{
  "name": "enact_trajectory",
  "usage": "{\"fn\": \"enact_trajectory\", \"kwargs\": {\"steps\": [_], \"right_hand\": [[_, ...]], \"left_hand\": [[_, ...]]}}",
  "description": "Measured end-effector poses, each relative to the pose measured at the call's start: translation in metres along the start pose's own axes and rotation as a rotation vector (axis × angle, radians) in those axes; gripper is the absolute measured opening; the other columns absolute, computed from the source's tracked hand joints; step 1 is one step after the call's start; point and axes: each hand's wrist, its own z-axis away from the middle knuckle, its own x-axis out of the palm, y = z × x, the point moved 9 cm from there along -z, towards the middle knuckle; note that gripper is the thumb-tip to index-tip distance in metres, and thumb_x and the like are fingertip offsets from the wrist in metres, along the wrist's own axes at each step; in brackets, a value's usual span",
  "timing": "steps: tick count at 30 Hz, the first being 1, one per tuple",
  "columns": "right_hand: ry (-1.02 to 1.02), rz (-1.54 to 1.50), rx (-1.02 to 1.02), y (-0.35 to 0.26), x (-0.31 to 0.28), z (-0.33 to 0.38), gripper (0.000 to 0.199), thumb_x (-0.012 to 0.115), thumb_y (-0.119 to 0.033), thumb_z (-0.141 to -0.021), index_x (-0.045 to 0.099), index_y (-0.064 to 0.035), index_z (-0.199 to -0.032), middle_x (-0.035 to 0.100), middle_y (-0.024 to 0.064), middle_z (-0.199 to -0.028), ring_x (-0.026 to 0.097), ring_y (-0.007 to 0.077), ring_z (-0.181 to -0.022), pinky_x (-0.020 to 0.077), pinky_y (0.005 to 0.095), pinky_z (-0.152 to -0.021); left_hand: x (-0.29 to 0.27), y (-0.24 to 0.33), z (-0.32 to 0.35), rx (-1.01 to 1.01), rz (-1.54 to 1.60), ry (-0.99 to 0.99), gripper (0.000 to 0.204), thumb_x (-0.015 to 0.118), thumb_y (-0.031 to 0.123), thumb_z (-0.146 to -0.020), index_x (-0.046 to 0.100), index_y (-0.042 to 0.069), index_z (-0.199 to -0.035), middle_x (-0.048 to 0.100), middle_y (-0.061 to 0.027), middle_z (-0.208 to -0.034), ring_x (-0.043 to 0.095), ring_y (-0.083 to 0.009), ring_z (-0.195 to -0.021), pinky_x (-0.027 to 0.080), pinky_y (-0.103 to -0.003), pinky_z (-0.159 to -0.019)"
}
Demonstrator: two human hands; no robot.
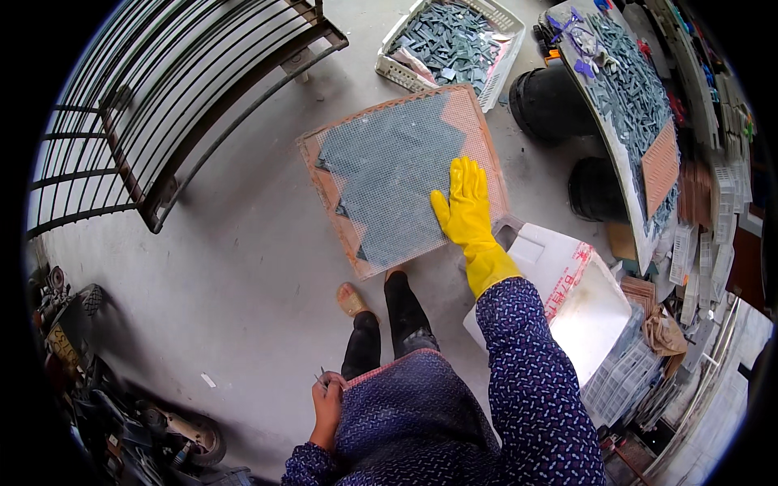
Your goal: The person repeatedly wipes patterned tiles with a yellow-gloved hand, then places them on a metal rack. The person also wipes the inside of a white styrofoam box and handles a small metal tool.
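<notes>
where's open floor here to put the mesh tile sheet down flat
The widest bare concrete lies left of the mesh tile sheet, between the black metal gate and the person's feet. The right side is crowded: white bag, black buckets, stacked trays, tile-covered table.

I was looking into a small tile workshop with a bare concrete floor [243,243]. A basket [450,44] and a workbench [632,105] were heaped with grey mosaic pieces, and plastic grid trays [628,377] lay stacked nearby.
</notes>
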Motion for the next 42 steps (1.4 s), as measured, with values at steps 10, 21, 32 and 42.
{"fn": "enact_trajectory", "kwargs": {"steps": [10, 21, 32, 42], "right_hand": [[-0.117, -0.284, -0.241, -0.164, 0.055, 0.054, 0.06, 0.057, -0.032, -0.079, 0.04, -0.0006, -0.127, 0.038, 0.0197, -0.131, 0.034, 0.0374, -0.123, 0.0183, 0.0443, -0.106], [-0.058, -0.067, 0.042, -0.038, 0.021, 0.005, 0.06, 0.054, -0.031, -0.083, 0.035, -0.0001, -0.13, 0.033, 0.0206, -0.135, 0.026, 0.0368, -0.127, 0.017, 0.0446, -0.106], [-0.045, -0.373, -0.376, -0.152, 0.054, -0.076, 0.058, 0.057, -0.032, -0.078, 0.043, -0.0026, -0.125, 0.041, 0.0139, -0.132, 0.035, 0.0275, -0.124, 0.0184, 0.039, -0.108], [-0.237, -0.135, -0.217, -0.039, 0.026, -0.051, 0.053, 0.056, -0.031, -0.08, 0.044, -0.0085, -0.126, 0.042, 0.0133, -0.131, 0.037, 0.0289, -0.123, 0.0223, 0.04, -0.106]], "left_hand": [[0.041, 0.014, 0.001, 0.051, 0.008, -0.078, 0.022, 0.045, 0.011, -0.085, 0.055, 0.003, -0.068, 0.048, 0.0032, -0.058, 0.036, -0.0033, -0.048, 0.026, -0.02, -0.046], [0.002, 0.022, -0.008, -0.024, -0.036, 0.03, 0.022, 0.044, 0.012, -0.084, 0.054, 0.003, -0.066, 0.041, 0.0049, -0.051, 0.03, -0.0023, -0.043, 0.021, -0.021, -0.041], [0.06, 0.055, -0.038, -0.023, 0.154, 0.001, 0.019, 0.044, 0.009, -0.085, 0.053, 0.003, -0.07, 0.04, 0.0054, -0.054, 0.028, -0.001, -0.042, 0.017, -0.019, -0.039], [0.022, 0.066, -0.058, -0.027, 0.079, 0.094, 0.021, 0.043, 0.011, -0.083, 0.053, 0.003, -0.066, 0.034, 0.0066, -0.046, 0.026, -0.0024, -0.038, 0.017, -0.021, -0.037]]}}
